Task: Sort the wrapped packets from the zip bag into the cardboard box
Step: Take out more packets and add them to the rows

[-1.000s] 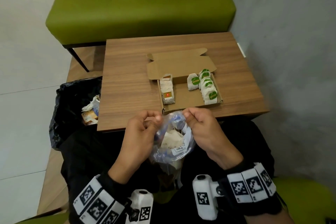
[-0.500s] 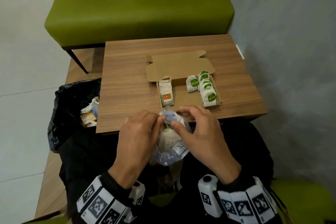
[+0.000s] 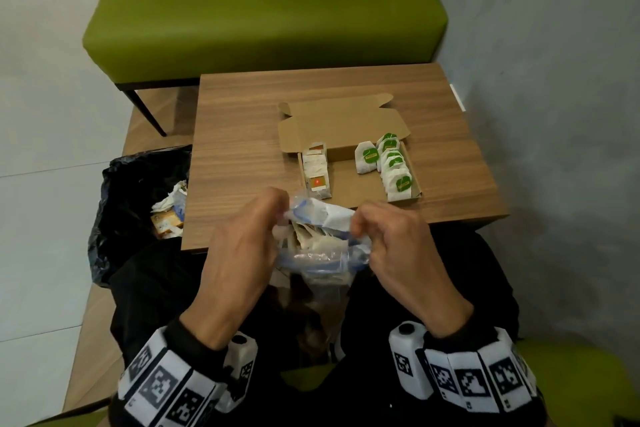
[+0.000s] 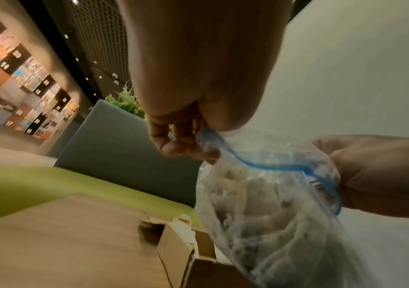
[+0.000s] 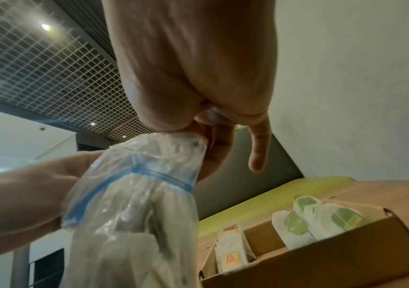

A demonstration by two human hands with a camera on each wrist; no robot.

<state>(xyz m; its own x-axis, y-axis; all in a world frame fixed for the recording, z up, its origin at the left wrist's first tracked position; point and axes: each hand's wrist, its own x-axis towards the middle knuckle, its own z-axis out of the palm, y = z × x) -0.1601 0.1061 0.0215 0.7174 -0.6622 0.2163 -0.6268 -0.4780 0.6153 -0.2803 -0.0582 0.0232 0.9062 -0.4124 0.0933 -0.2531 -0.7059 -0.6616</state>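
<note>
Since the earlier frame, both hands had drawn apart: left hand [image 3: 242,253] and right hand [image 3: 398,246] each pinched the zip bag [image 3: 322,243] mouth, held just before the cardboard box [image 3: 346,184].

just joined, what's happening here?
A seated person holds a clear zip bag over their lap at the near edge of the table, left hand and right hand each pinching one side of its blue-zip mouth, which is open. Packets are visible inside. The open cardboard box already holds a row of orange-label packets on its left and green-label packets on its right.
</note>
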